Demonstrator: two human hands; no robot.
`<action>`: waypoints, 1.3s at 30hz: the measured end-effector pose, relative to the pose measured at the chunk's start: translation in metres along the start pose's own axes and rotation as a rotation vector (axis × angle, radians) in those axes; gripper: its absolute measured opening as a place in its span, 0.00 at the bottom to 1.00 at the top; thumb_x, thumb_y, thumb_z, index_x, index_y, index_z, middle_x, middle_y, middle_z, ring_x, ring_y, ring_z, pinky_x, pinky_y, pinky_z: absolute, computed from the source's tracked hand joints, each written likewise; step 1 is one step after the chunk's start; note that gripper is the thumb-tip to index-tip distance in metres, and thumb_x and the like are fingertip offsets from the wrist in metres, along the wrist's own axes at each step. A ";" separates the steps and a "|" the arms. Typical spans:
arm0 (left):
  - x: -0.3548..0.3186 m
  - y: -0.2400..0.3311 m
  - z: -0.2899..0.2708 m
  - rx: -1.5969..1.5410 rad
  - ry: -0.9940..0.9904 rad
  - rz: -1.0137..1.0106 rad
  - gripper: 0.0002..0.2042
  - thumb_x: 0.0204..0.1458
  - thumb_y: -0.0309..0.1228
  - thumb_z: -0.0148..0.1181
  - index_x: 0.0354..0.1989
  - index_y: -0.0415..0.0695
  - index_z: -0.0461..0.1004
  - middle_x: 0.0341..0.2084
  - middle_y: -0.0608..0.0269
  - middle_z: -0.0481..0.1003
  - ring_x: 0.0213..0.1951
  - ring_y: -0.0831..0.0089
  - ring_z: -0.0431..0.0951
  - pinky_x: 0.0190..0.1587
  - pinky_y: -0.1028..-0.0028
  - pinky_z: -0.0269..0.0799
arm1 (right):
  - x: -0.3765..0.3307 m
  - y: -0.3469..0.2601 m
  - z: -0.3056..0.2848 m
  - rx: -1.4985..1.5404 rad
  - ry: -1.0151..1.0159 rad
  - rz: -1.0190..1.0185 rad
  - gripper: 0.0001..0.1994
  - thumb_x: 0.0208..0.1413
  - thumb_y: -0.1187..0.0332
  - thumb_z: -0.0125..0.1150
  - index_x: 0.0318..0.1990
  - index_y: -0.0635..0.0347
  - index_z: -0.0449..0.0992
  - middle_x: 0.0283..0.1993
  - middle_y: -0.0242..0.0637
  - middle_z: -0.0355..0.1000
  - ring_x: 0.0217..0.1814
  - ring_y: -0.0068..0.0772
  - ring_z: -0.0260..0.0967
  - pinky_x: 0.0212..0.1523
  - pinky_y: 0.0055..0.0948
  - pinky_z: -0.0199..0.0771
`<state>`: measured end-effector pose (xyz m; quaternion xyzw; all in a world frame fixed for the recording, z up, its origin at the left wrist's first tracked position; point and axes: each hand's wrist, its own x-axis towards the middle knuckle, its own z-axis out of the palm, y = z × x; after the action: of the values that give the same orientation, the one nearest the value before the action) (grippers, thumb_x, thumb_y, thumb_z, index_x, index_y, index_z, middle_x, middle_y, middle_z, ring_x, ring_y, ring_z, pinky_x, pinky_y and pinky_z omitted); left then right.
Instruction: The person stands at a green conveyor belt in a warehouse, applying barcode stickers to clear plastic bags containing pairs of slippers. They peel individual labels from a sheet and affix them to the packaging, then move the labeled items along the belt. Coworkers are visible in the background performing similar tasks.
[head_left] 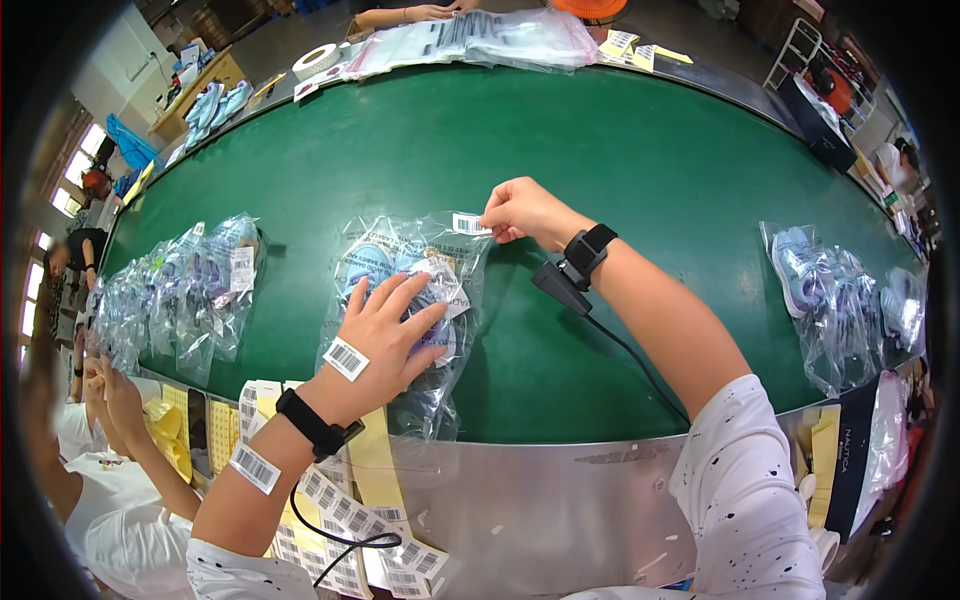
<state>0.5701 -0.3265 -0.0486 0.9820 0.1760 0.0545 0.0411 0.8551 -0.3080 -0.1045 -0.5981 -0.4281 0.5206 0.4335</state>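
A clear plastic bag (462, 345) with a pair of light blue and purple shoes (370, 262) inside lies on the green work surface (600, 330) in front of me. My left hand (385, 335) rests on the bag with its fingers spread, over part of the shoes. Barcode stickers cling to the back of that hand and to the forearm. At the bag's upper right corner, my right hand (525, 214) pinches the edge of a white barcode sticker (468, 224). How much of the sticker touches the bag, I cannot tell.
More bagged shoes stand in rows at the left (180, 290) and right (825, 290). Sheets of barcode stickers (340, 510) hang over the metal edge before me. Flat plastic bags (470, 42) and a tape roll (316, 62) lie at the far side. A co-worker's arms (125, 410) are at left.
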 end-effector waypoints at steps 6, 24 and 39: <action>-0.007 -0.004 -0.002 -0.007 -0.021 -0.031 0.25 0.49 0.40 0.63 0.56 0.50 0.68 0.62 0.52 0.59 0.63 0.50 0.59 0.62 0.45 0.52 | -0.018 -0.006 0.020 -0.479 0.129 0.031 0.10 0.48 0.69 0.65 0.23 0.66 0.73 0.23 0.42 0.74 0.32 0.30 0.76 0.31 0.30 0.76; -0.006 -0.069 -0.046 0.123 -0.029 -0.364 0.22 0.53 0.40 0.58 0.57 0.51 0.67 0.50 0.47 0.71 0.52 0.51 0.71 0.48 0.55 0.70 | -0.169 -0.012 0.032 -0.576 0.047 -0.265 0.06 0.53 0.72 0.60 0.33 0.67 0.75 0.17 0.35 0.69 0.18 0.19 0.62 0.20 0.22 0.63; -0.279 0.191 -0.044 -0.580 0.213 -0.683 0.10 0.51 0.25 0.59 0.42 0.38 0.74 0.39 0.53 0.76 0.40 0.62 0.78 0.41 0.69 0.74 | -0.304 0.017 0.210 -0.734 -0.308 -0.233 0.20 0.50 0.58 0.65 0.36 0.69 0.71 0.21 0.44 0.73 0.23 0.42 0.73 0.24 0.35 0.72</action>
<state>0.3697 -0.5997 -0.0119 0.8047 0.4702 0.1852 0.3115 0.6192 -0.5898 -0.0613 -0.5756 -0.7101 0.3641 0.1783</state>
